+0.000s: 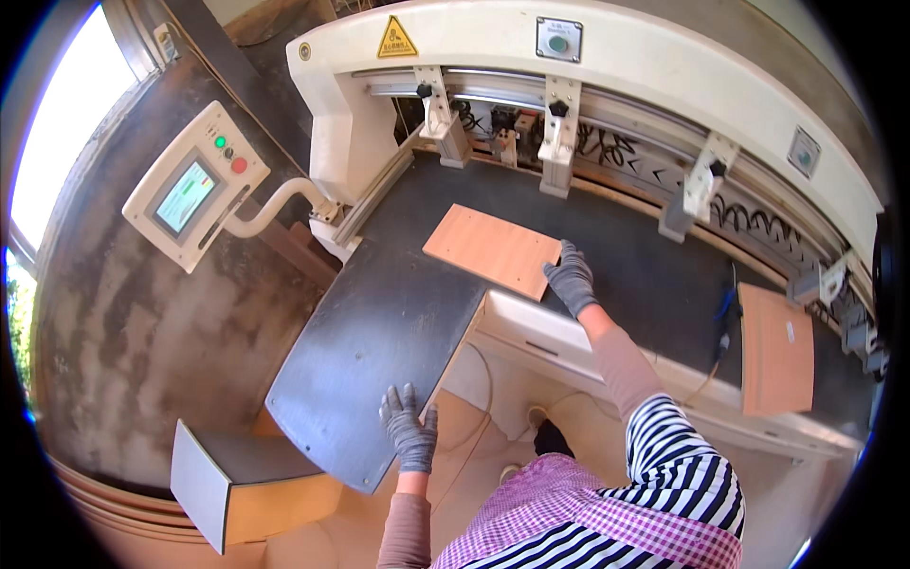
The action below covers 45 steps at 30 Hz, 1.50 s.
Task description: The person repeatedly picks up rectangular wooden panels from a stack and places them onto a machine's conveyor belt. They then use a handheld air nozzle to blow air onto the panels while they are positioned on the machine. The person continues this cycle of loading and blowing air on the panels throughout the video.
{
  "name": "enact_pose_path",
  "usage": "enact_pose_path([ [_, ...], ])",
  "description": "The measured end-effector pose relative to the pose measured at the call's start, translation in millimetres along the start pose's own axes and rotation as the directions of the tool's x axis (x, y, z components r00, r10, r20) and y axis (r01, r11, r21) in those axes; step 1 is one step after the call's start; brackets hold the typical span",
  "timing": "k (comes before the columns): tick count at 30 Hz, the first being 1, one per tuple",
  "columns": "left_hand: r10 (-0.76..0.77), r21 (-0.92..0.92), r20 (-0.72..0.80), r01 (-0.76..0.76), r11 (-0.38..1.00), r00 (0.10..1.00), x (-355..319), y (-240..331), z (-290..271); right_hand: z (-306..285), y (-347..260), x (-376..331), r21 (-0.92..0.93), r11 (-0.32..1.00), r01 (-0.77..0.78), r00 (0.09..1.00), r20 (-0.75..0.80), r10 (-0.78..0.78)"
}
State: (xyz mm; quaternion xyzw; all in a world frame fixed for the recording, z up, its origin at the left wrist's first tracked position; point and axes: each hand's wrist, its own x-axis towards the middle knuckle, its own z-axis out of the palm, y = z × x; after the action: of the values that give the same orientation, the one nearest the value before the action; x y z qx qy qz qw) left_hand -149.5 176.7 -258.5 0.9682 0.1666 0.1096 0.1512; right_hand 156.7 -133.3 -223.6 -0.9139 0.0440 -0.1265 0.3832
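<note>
A rectangular wood-grain board (493,249) with small holes lies flat on the dark machine table (398,213). My right hand (572,279), in a grey glove, grips the board at its right end, with the thumb by the near corner and the fingers along the end edge. My left hand (409,434), also gloved in grey, rests with fingers spread on the near right edge of the table's dark extension (355,365). It holds nothing.
White machine clamps (559,142) hang along a rail behind the table. A control panel (187,187) with a screen and buttons stands at left. Another brown board (777,349) lies at far right, beside a blue cable (728,305). A box-like stack (251,488) sits at lower left.
</note>
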Motion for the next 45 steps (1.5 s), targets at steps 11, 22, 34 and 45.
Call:
enact_pose_path([
  [11,0.335,-0.031,0.324,-0.344,0.939,0.885,246,201,81,-142,-134,219,-0.702,0.465,0.540,0.729,0.113,-0.675],
  [22,0.289,-0.050,0.381,-0.292,0.955,0.878,303,213,109,-134,-178,259,-0.646,-0.076,0.759,0.426,0.582,-0.693],
  [34,0.366,-0.084,0.378,-0.363,0.928,0.850,403,230,119,-59,-160,215,-0.079,0.903,0.423,0.817,-0.397,-0.417],
  [45,0.413,-0.063,0.416,-0.427,0.902,0.811,494,269,143,-66,23,73,0.007,0.882,0.471,0.882,-0.034,-0.470],
])
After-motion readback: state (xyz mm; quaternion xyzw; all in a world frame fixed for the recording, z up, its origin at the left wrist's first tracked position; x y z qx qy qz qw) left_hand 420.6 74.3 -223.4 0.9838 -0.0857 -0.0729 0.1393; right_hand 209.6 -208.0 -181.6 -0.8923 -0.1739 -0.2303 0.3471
